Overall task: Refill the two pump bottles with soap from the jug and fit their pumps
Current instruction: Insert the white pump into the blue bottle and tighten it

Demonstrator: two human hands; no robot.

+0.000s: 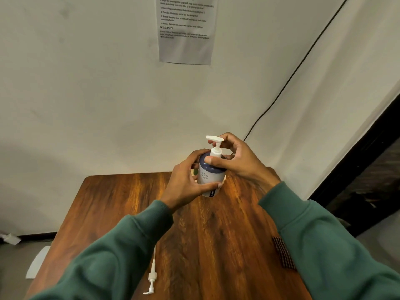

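Filling most of the view, a pale wall [86, 83] is seen behind a brown wooden surface [216, 245], whose grain runs away from the camera. Two green sleeves [108, 256] are stretched forward over that surface from the lower corners. A printed sheet [186, 31] is fixed high on the wall, and a thin dark cable [292, 76] is draped slantwise down the wall to the right of it. On the floor [10, 256] at the left, a white sheet [37, 265] is seen just beside the surface's edge.

Over the far end of the surface, a pump bottle [208, 176] with a white body and a dark shoulder is held, tilted slightly. Whether its base is touching the wood cannot be told. The body is gripped by the left hand [186, 185], with the fingers wrapped round the far side and the thumb laid across the front, low on the body. The right hand [238, 161] is curled round the white pump [215, 146] seated in the bottle's mouth: the thumb is pressed at the base of the collar, and the fingers are bent behind the stem, under the spout.

A checked patch [283, 253] is seen near the right edge of the surface, partly covered by the right sleeve. A loose pump [151, 276] with its long tube is laid flat near the front edge, well apart from the bottle, spout end nearest the camera.
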